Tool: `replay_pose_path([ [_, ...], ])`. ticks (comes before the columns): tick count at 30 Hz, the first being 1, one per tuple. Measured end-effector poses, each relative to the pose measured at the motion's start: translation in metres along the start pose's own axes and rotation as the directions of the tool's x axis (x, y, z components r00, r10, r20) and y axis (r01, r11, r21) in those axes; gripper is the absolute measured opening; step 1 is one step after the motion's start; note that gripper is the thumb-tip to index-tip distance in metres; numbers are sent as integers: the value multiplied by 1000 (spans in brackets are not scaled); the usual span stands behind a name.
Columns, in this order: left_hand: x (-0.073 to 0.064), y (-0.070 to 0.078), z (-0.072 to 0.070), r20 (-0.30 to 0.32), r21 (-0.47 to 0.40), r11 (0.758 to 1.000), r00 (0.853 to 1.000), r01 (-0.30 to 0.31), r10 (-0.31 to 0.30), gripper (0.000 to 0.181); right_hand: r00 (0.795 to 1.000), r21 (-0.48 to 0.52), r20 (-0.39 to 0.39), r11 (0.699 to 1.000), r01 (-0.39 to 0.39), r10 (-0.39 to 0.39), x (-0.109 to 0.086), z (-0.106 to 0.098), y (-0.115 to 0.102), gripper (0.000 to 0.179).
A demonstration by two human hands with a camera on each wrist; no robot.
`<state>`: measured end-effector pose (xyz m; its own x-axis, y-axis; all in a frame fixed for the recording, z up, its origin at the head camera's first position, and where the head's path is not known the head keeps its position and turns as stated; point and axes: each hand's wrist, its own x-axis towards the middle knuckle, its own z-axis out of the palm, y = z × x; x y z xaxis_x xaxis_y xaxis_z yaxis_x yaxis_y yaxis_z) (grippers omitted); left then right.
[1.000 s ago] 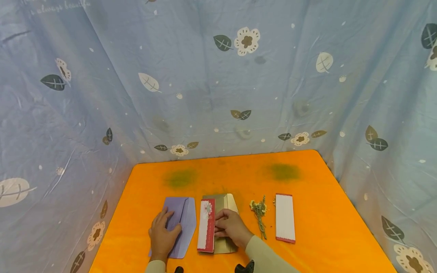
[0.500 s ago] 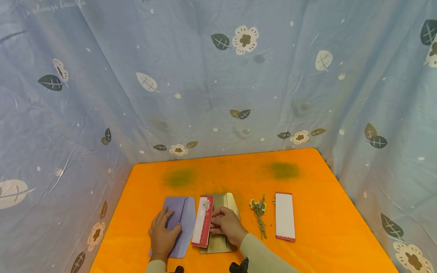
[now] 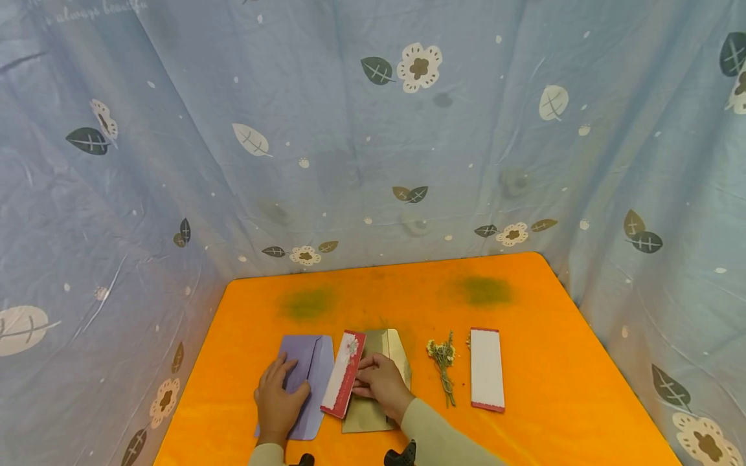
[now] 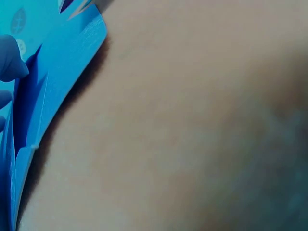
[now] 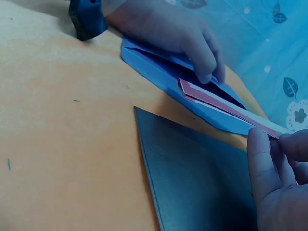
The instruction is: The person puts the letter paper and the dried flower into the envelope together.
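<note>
A purple envelope [image 3: 315,404] lies on the left, its flap unfolded to the right and its mouth gaping. My left hand [image 3: 276,401] holds it, the thumb [image 4: 13,60] at the mouth's edge and the fingers on its front. My right hand [image 3: 384,386] pinches the right edge of a red and white greeting card [image 3: 342,375] printed with flowers. Tilted, the folded card hangs over the purple envelope's flap and the left part of a gold envelope [image 3: 366,419]. That gold envelope lies on the table beneath my right hand.
Right of the gold envelope lies a tied bunch of dried flowers [image 3: 444,364]. Farther right is a white card [image 3: 486,370] with red ends. The orange table [image 3: 379,294] is enclosed by a blue patterned curtain [image 3: 361,149].
My right hand has moved left with the greeting card, which has shifted from over the gold envelope toward the purple one and tilted more. My left hand stays in place.
</note>
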<state>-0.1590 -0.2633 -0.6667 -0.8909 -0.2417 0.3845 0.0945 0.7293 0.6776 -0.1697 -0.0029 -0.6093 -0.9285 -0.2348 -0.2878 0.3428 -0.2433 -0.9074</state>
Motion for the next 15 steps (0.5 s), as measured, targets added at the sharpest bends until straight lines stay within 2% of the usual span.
replay_pose_path([
  [15,0,2,0,10,5,1000,1000,25,-25,51,1000,-2,-16,1000,17,-17,4,17,16,10],
])
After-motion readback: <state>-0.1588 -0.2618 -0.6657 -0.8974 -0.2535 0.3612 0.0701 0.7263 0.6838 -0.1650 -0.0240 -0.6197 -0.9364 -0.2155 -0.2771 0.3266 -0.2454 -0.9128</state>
